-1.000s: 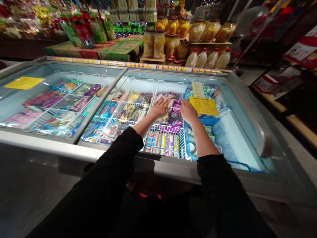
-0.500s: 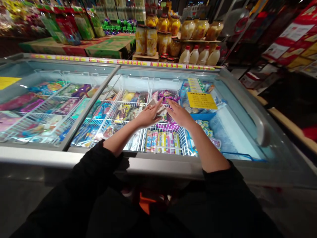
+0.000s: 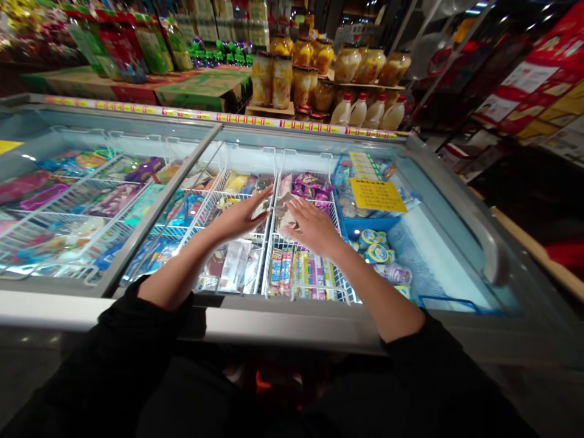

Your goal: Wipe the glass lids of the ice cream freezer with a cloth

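Both my hands reach over a chest freezer (image 3: pixel 319 319) filled with wire baskets of packaged frozen goods. My left hand (image 3: pixel 241 217) is stretched out beside a basket divider, its thumb and fingers apart and nothing in it. Over the middle basket, my right hand (image 3: pixel 314 226) has its fingers extended against or just above a pale wrapped package (image 3: pixel 283 216); whether it touches is unclear. Purple packets (image 3: pixel 312 184) lie just beyond that hand. Nearer me is a row of slim coloured ice-pop packs (image 3: pixel 303 274). Silvery wrapped packs (image 3: pixel 236 264) lie below my left hand.
A metal frame bar (image 3: pixel 159 213) crosses the freezer at left. A yellow sign (image 3: pixel 378 196) sits at the right, above a blue basket with round cups (image 3: pixel 376 252). A grey handle (image 3: pixel 490 255) runs along the right side. Jars of fruit (image 3: pixel 283 79) stand behind.
My hands have moved left and farther apart, uncovering more of the pale package and purple packets. The camera view has shifted slightly.
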`<move>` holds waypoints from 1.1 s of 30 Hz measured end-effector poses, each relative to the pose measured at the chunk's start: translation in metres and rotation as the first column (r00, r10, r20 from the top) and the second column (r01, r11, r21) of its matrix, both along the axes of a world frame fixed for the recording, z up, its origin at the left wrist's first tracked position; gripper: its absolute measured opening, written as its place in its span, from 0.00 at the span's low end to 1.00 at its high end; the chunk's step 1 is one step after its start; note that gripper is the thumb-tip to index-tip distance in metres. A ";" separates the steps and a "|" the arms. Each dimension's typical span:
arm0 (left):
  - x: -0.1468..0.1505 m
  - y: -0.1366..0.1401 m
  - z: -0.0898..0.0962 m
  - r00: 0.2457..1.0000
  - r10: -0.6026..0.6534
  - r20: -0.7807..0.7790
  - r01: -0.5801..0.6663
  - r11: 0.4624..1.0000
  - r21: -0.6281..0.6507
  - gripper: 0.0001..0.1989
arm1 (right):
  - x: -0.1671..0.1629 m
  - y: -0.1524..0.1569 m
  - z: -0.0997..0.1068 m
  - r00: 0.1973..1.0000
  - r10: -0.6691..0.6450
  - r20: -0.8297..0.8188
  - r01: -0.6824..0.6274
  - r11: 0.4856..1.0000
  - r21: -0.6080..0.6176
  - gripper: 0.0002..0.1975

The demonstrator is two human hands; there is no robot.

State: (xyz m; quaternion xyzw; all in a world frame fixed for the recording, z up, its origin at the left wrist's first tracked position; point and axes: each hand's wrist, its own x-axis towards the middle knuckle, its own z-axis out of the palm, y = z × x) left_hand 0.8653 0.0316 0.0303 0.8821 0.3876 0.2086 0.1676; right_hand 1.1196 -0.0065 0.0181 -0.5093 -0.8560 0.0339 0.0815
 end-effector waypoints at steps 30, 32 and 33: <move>0.002 0.013 -0.040 0.967 0.111 -0.228 -0.103 0.994 0.045 0.33 | 0.021 -0.001 -0.019 0.990 -0.142 0.018 0.142 0.990 -0.009 0.37; 0.004 0.014 -0.039 0.967 0.115 -0.228 -0.107 0.993 0.047 0.33 | 0.005 0.000 -0.016 0.992 -0.120 0.029 0.120 0.993 -0.017 0.36; 0.004 0.013 -0.038 0.967 0.115 -0.228 -0.108 0.993 0.045 0.33 | 0.000 0.006 -0.013 0.992 -0.121 0.033 0.122 0.992 -0.025 0.36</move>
